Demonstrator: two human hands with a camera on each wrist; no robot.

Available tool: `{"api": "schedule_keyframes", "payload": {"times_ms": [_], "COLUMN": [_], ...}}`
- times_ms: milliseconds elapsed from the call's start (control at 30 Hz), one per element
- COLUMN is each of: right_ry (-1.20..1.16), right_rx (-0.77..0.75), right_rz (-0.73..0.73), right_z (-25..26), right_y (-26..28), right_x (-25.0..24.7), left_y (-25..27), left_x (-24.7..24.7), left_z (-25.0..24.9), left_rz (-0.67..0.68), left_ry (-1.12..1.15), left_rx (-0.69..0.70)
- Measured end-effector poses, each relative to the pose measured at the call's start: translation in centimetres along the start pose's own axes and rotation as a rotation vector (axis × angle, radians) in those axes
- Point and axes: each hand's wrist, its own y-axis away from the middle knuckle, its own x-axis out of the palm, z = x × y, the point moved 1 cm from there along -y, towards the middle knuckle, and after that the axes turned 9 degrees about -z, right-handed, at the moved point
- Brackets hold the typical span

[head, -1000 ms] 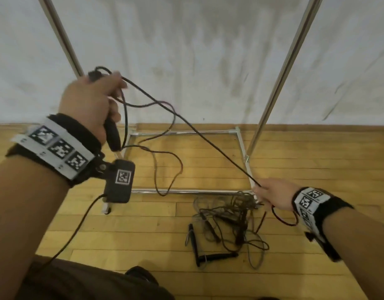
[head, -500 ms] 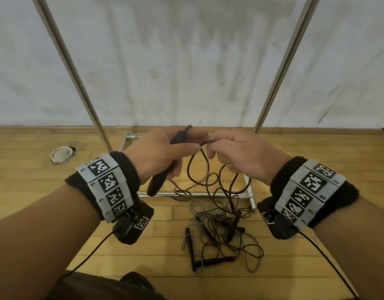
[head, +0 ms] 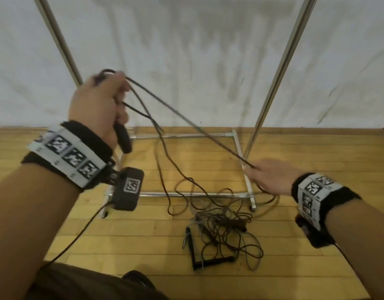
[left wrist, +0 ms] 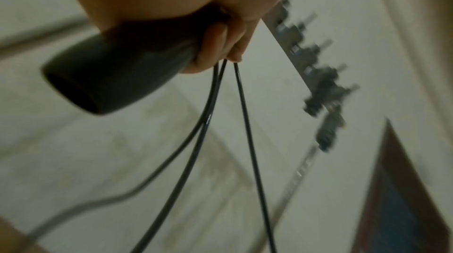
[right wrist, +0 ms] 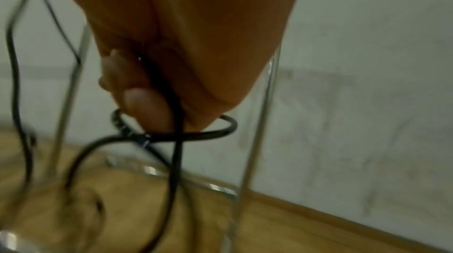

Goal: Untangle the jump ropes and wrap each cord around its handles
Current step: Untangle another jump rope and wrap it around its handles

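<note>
Left hand (head: pixel 97 105) is up high, fingers curled tight round a black foam jump-rope handle (head: pixel 122 138), its butt end poking out below the fist. Three strands of thin black cord (left wrist: pixel 247 121) spill from between those clamped fingers (left wrist: pixel 215 44) in the left wrist view. One strand runs taut, straight down and across to the right hand (head: pixel 271 176), held low over the near right corner of the chrome tube frame (head: pixel 186 194) on the floor. Right thumb and fingers (right wrist: pixel 144 102) pinch that cord, a small loop of it curling just under the fingertips. The other strands sag from the left fist and trail down onto the yellow wooden plank floor (head: pixel 143 234), crossing the frame's front bar. Beyond that bar, nearer the person, lies the tangled heap of dark cords (head: pixel 225 230) with two more black handles (head: pixel 208 259) at its near left edge, lying in an L. Two slanted chrome poles (head: pixel 279 68) rise against the stained white wall (head: pixel 186 61).
</note>
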Motion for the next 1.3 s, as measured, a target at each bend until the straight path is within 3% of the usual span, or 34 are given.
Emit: {"api": "schedule_keyframes", "payload": {"times_ms": [67, 133, 200, 267, 333, 500, 667, 767, 900, 1100, 1300], "right_ry": [0.121, 0.091, -0.023, -0.123, -0.215, -0.455, -0.518, -0.695, -0.823, -0.554, -0.344], "right_rx": [0.163, 0.210, 0.151, 0.029, -0.067, -0.137, -0.227, -0.195, -0.167, -0.160, -0.108], "right_rz": [0.145, 0.178, 0.119, 0.044, -0.005, -0.021, -0.074, -0.149, -0.146, -0.092, -0.101], "right_z": [-3.1, -3.6, -1.7, 1.7, 5.0, 9.0, 11.1, 11.4, 10.9, 7.1, 3.4], "right_y": [0.7, 0.7, 0.0, -0.5, -0.4, 1.0, 2.1, 2.1, 2.3, 1.7, -0.4], "right_x": [1.6, 2.0, 1.3, 0.0, -1.4, -4.0, -4.8, -5.3, -5.5, -3.4, -0.6], "left_y": [-1.3, -1.3, -0.1, 1.4, 2.7, 4.7, 6.9, 7.7, 7.0, 4.2, 5.2], "left_x": [-1.7, -2.2, -1.5, -0.2, 1.2, 2.9, 4.1, 4.5, 4.5, 3.2, 3.0], "left_z": [-0.3, 1.2, 3.1, 4.5, 5.3, 5.1, 4.9, 5.1, 5.0, 3.0, 4.3], "left_rz": [-0.084, -0.023, 0.072, 0.155, 0.234, 0.432, 0.826, 0.948, 0.816, 0.445, 0.352], "left_ry": [-0.104, -0.373, -0.653, -0.788, -0.759, -0.673, -0.406, -0.368, -0.373, -0.237, -0.269], "left_rx": [0.021, 0.020, -0.021, -0.031, -0.013, 0.076, -0.106, -0.126, -0.089, 0.035, 0.045]}}
